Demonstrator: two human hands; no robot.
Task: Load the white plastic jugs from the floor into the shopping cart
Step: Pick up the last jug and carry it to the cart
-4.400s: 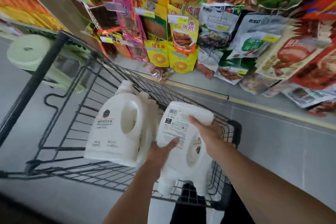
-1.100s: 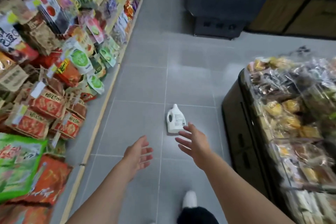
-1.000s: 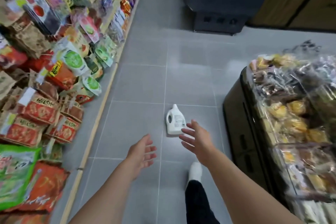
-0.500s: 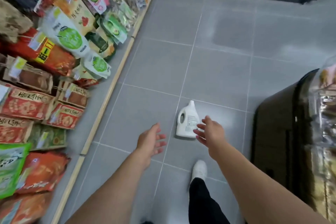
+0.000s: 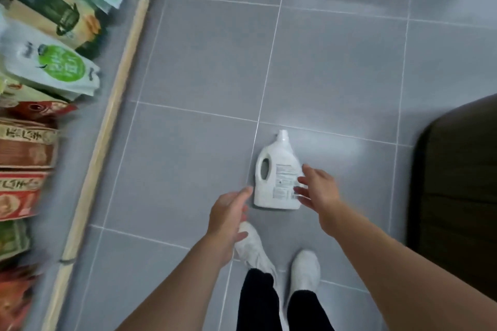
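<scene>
Probably this jug (image 5: 278, 177) is weighty if full, with stiff walls that give little and a smooth skin that could slip. The safest hold looks to be the oval handle hole on its left side, with the other palm under the flat base (whether it is full cannot be told from outside).

From the head view it lies flat on the grey tiled floor (image 5: 188, 142), cap pointing away from the person and base toward the white shoes (image 5: 305, 269). It is white all over, with a small screw cap, sloping shoulders and a label of fine print on its upper face.

At the jug's right edge hovers the right hand (image 5: 320, 191), its fingers (image 5: 309, 169) spread apart and holding nothing; whether they touch is unclear. Near the lower left corner hangs the left hand (image 5: 228, 212), fingers (image 5: 246, 191) loosely apart, empty too. Snack packets (image 5: 53, 70) line the shelf at left; the cart is not in view.
</scene>
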